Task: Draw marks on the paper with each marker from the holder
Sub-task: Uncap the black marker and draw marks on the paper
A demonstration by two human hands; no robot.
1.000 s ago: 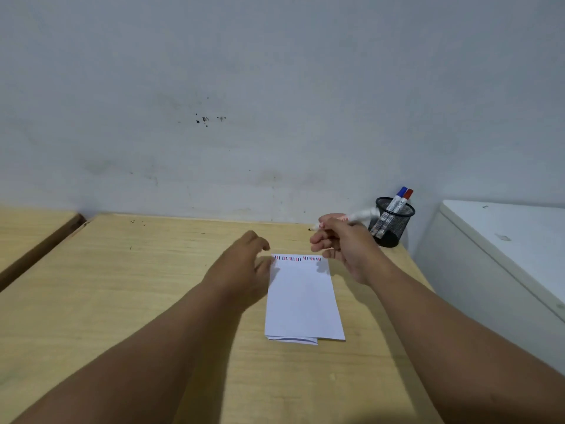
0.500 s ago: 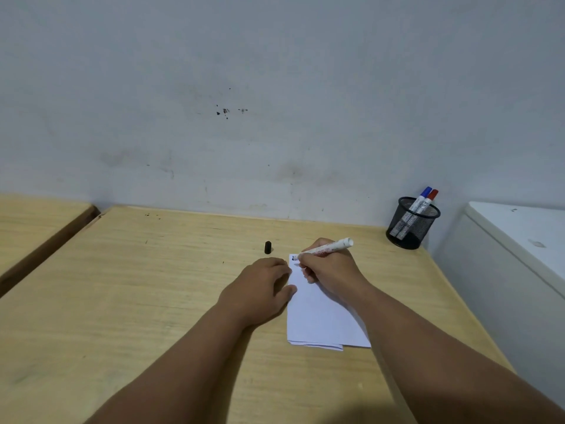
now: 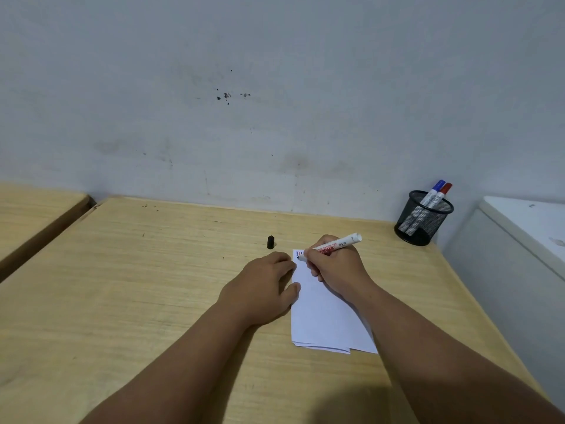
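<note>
A white folded paper (image 3: 324, 319) lies on the wooden table (image 3: 153, 286), with small red and blue marks at its top left corner. My right hand (image 3: 336, 267) grips a white marker (image 3: 333, 246) with its black tip on the paper's top left corner. My left hand (image 3: 263, 289) rests flat at the paper's left edge, fingers curled and holding nothing. The marker's black cap (image 3: 270, 242) stands on the table just beyond my left hand. A black mesh holder (image 3: 423, 218) at the back right holds a blue-capped marker (image 3: 434, 191) and a red-capped marker (image 3: 441, 194).
A grey wall runs along the table's far edge. A white cabinet (image 3: 519, 240) stands right of the table, close to the holder. A second wooden table (image 3: 33, 209) sits to the left across a narrow gap.
My right hand came down from near the holder and set the marker tip on the paper. My left hand settled at the paper's left edge. The black cap now stands on the table.
</note>
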